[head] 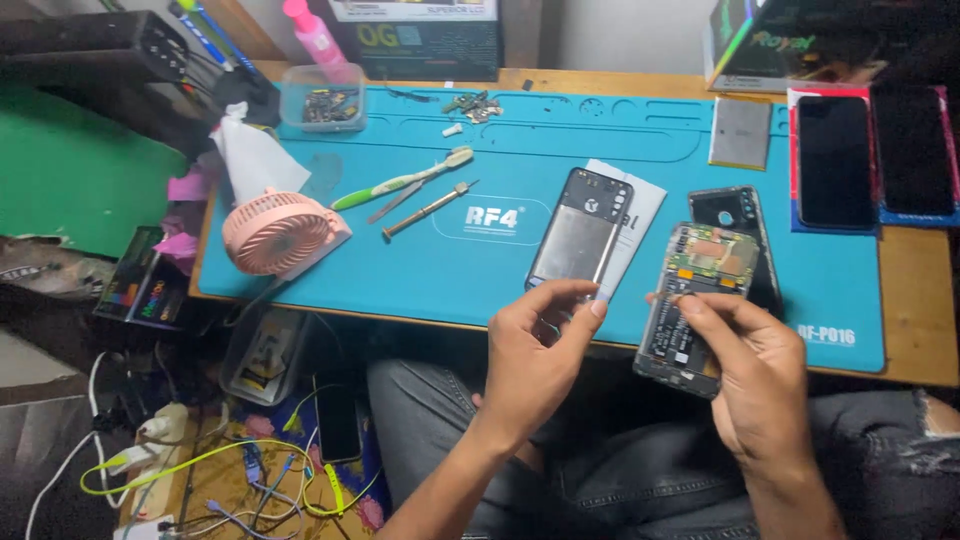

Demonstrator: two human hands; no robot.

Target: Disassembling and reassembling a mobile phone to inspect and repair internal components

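A blue work mat [400, 270] covers a wooden desk [915, 300] mid-frame; cables litter the floor lower left. Right hand [755, 375] fingers clamp an opened phone [690, 305]; left hand [535, 355] fingertips are pinched together.

A wooden table [915, 300] carries a blue work mat [420, 270]. On the mat lie a pink fan [278, 232], a toothbrush [400, 182], a screwdriver [428, 210], a clear plastic box [322, 97], an opened phone [580, 230] on white paper [640, 205], a back cover [745, 215], a battery [740, 132] and small parts [470, 105]. Two dark phones [835, 160] lie at the right.
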